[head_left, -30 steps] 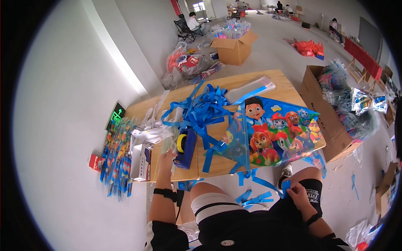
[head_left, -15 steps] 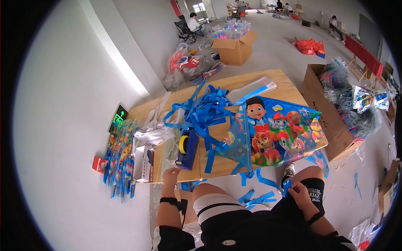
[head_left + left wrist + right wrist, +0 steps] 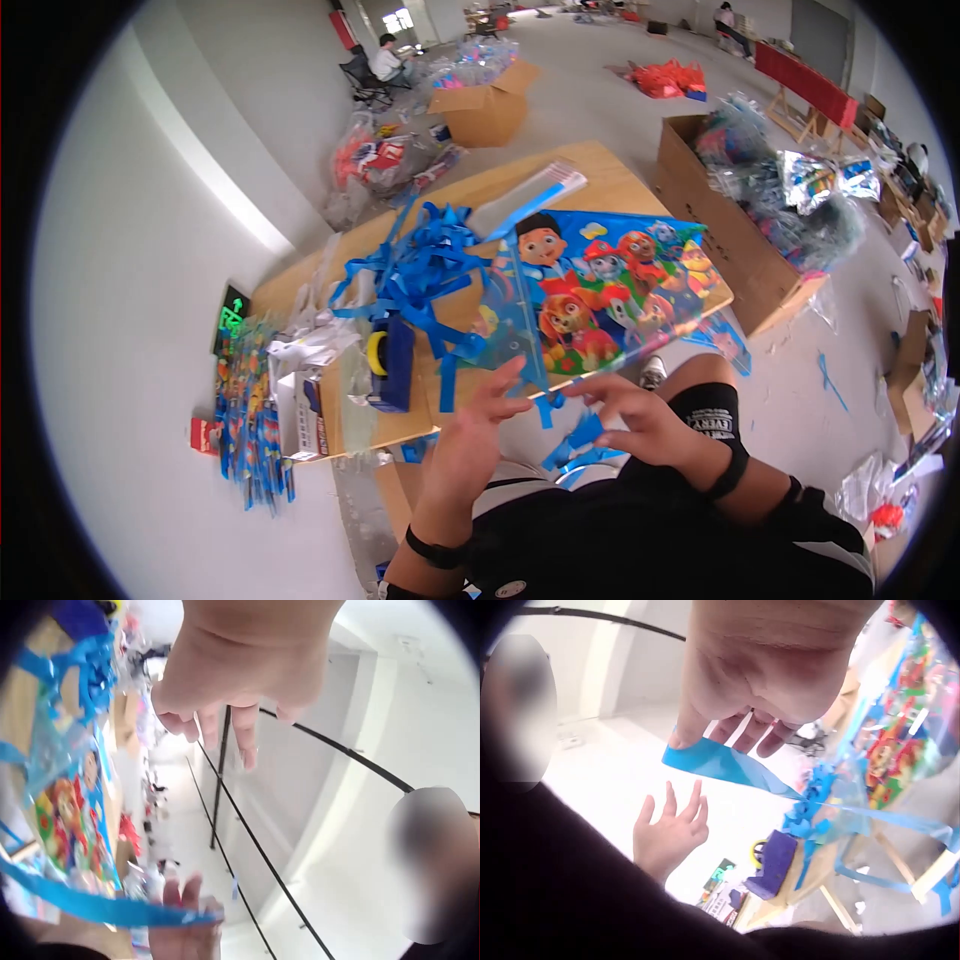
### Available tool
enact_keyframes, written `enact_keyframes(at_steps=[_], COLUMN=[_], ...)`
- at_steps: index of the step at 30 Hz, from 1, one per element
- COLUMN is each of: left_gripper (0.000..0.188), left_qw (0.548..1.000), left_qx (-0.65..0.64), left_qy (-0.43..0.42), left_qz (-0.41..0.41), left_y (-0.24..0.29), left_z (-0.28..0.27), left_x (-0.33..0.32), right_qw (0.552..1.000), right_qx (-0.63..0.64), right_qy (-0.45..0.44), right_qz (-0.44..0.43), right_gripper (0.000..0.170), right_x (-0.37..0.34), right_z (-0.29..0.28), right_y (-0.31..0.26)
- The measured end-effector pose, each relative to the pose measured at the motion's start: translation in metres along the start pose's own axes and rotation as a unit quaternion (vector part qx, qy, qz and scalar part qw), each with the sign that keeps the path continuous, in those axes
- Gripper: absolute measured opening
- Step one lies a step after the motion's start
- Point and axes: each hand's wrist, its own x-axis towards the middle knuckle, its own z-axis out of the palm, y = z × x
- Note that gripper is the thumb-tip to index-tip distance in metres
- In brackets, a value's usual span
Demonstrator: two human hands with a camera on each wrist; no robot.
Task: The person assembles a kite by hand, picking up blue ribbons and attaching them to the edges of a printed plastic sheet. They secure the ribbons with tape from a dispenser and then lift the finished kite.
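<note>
The right hand (image 3: 645,425) pinches the end of a ribbon (image 3: 729,766) between thumb and fingers. The ribbon is a flat, smooth blue strip with a slight sheen; in the right wrist view it runs from the thumb toward the table side. The left hand (image 3: 472,437) is open and holds nothing, its fingers extended and spread apart. Both hands are raised in front of the body at the near table edge, just apart from each other.

The table (image 3: 615,185) has a pale, smooth wooden top. Near its front right lies a picture sheet (image 3: 600,292): glossy, flat plastic, printed with cartoon figures. Left of the sheet is a loose, tangled ribbon pile (image 3: 425,255). In front of the pile stands a tape dispenser (image 3: 398,372), a dark blue block carrying a round yellow tape roll (image 3: 376,353).

On the floor to the right, a brown carton (image 3: 703,215) holds crinkled, transparent plastic packs (image 3: 745,145).
</note>
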Motion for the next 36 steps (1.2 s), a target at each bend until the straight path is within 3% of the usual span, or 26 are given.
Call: enact_keyframes(at_steps=[1,3,4,6,8,10,13,17,19,23,25,28,34,36], left_gripper=[0.061,0.061,0.061,0.046,0.037,0.03,0.025,0.022,0.021,0.021,0.021,0.02,0.026,0.033], left_qw=[1.0,0.999,0.999,0.995,0.989,0.982,0.972,0.983,0.99,0.994,0.994,0.989,0.936,0.887], left_qx=[-0.009,-0.02,-0.025,0.095,0.14,0.183,0.225,0.181,0.141,0.105,0.105,0.147,0.343,0.438], left_qy=[-0.004,-0.026,-0.029,-0.01,-0.005,0.0,0.01,0.002,0.008,0.014,0.02,0.029,0.071,0.076], left_qz=[-0.006,0.007,0.004,0.038,0.045,0.052,0.064,0.036,0.02,-0.005,-0.017,-0.017,0.038,0.123], left_y=[-0.005,-0.016,-0.024,-0.039,-0.043,-0.049,-0.06,-0.069,-0.071,-0.075,-0.077,-0.078,-0.08,-0.074], left_z=[0.016,0.039,0.045,0.053,0.062,0.068,0.072,0.08,0.084,0.086,0.086,0.086,0.082,0.086], left_x=[0.007,0.018,0.02,0.023,0.021,0.021,0.024,0.024,0.024,0.023,0.023,0.024,0.018,0.019], right_qw=[1.0,0.985,0.985,0.962,0.96,0.936,0.921,0.926,0.971,0.978,0.956,0.938,0.905,0.919], right_qx=[-0.005,0.164,0.161,0.238,0.237,0.27,0.311,0.276,0.11,0.118,0.225,0.255,0.327,0.299], right_qy=[0.005,0.037,0.041,0.054,0.071,0.11,0.149,0.161,0.18,0.149,0.134,0.147,0.157,0.146], right_qz=[0.009,0.042,0.045,0.125,0.129,0.195,0.181,0.199,0.112,0.087,0.134,0.183,0.223,0.212], right_gripper=[0.016,0.013,0.013,0.012,0.011,0.01,0.01,0.01,0.01,0.008,0.009,0.01,0.008,0.009], right_x=[0.001,-0.002,-0.01,-0.025,-0.035,-0.053,-0.06,-0.07,-0.07,-0.069,-0.07,-0.077,-0.082,-0.083], right_z=[0.002,0.001,-0.003,-0.011,-0.016,-0.02,-0.018,-0.023,-0.023,-0.026,-0.023,-0.022,-0.017,-0.017], right_y=[-0.001,0.002,0.003,0.005,0.001,0.006,-0.003,0.0,0.009,0.005,0.005,0.007,0.006,0.007])
